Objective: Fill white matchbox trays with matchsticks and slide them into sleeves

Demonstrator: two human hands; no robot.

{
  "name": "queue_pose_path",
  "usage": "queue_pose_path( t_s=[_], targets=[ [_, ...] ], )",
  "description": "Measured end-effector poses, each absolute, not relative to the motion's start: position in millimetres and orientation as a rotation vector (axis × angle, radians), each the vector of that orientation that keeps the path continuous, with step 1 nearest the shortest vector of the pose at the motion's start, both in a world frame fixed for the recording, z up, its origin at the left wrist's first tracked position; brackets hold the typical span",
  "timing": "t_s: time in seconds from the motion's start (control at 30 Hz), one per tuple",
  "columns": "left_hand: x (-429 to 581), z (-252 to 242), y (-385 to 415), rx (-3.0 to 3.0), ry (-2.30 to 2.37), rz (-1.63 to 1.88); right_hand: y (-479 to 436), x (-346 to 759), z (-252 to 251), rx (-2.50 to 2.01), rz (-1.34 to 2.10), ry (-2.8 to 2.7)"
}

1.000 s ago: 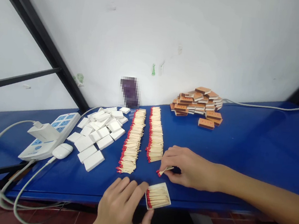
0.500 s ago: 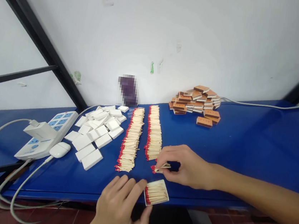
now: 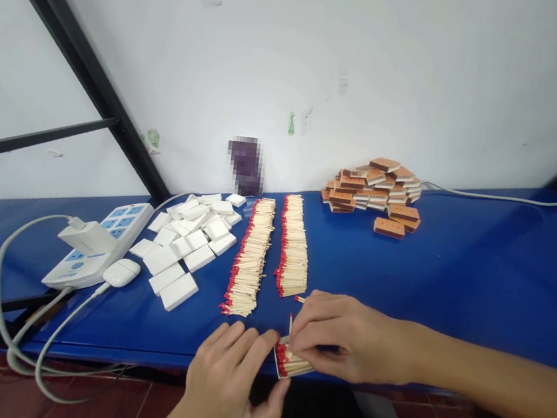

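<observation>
My left hand (image 3: 231,381) grips the left edge of a small white matchbox tray (image 3: 291,363) at the front edge of the blue table (image 3: 453,269). The tray holds red-tipped matches. My right hand (image 3: 339,333) rests over the tray with fingers pinched on a few matches (image 3: 290,324), one sticking up. A single match (image 3: 300,299) lies just behind the hand. Two long rows of matches (image 3: 273,252) run back from my hands.
A heap of white inner trays (image 3: 189,239) lies to the left, beside a power strip (image 3: 98,242) with a plug, a white puck and grey cables. Orange matchbox sleeves (image 3: 376,190) are piled at the back right. A white wall stands behind.
My right hand has carried the pinched matches from the end of the right row toward me, down onto the tray. My left hand has stayed on the tray.
</observation>
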State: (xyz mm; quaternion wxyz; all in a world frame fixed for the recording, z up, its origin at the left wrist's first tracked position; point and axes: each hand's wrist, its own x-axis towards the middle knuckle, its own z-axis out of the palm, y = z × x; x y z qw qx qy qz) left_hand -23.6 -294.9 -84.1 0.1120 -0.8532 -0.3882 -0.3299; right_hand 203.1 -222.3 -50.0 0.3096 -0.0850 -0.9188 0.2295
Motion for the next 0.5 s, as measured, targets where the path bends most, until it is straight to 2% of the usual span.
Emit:
queue_pose_path(
  t_s=[0.23,0.5],
  targets=[
    [-22.6,-82.5,-295.1,-2.492,-1.145,-0.971,-224.0,203.7,-48.0,-0.248,0.439,-2.499],
    [-24.0,-83.6,-296.0,-2.508,-1.126,-0.963,-222.5,207.0,-46.7,-0.449,0.511,-2.532]
  ],
)
